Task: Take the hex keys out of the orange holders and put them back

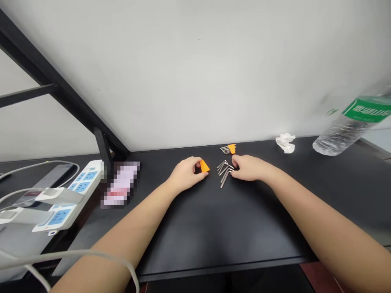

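Observation:
My left hand [190, 175] pinches an orange plastic hex key holder [204, 166] between thumb and fingers, just over the black table. To its right several loose L-shaped hex keys [225, 174] lie in a small group, their bent ends towards my right hand. The fingers of my right hand [245, 167] close around the bent end of a hex key at the group's right edge; how many they touch is hidden. Behind that hand, near the wall, rests a second orange holder [232, 148] with a row of hex keys in it.
A crumpled white tissue [285, 143] and a clear bottle with a green label [339, 128] stand to the right. On the left are a power strip [82, 183] with plugs, white cables [61, 255], a blurred-out pinkish item [121, 185] and a black frame [70, 95].

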{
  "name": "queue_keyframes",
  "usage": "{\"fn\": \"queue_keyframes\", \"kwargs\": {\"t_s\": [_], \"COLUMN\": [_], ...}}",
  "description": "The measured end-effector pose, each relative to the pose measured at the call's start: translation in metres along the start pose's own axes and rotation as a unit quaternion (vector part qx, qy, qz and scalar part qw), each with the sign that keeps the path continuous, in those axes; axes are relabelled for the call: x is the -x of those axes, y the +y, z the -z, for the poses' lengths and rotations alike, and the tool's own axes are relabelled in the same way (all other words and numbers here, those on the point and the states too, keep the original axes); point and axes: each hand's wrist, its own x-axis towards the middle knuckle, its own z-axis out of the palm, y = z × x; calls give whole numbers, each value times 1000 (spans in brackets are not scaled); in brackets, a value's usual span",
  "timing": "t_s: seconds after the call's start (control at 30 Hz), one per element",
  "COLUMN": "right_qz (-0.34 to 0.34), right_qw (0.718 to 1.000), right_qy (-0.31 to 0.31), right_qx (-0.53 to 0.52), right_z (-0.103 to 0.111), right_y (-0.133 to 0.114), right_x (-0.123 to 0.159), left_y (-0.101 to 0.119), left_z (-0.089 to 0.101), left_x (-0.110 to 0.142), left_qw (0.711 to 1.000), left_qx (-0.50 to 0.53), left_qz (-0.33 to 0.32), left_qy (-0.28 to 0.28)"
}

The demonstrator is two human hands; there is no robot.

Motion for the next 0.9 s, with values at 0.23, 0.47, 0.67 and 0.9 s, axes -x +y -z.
{"fn": "queue_keyframes", "kwargs": {"t_s": [0.23, 0.47, 0.67, 0.9], "right_qz": [57, 54, 106, 106], "right_qw": [998, 994, 988, 986], "right_qy": [14, 79, 109, 128], "right_qx": [29, 61, 35, 13], "right_z": [0, -9, -15, -25], "right_y": [-1, -6, -8, -6], "right_x": [6, 3, 4, -5], "left_y": [-1, 0, -1, 0], "left_z": [-1, 0, -1, -1], "left_x": [0, 0, 0, -1], "left_qw": [1000, 1000, 1000, 1000], "left_qx": [-4, -13, -18, -18], "left_qz": [4, 7, 1, 12], "left_qy": [-2, -5, -3, -10]}}
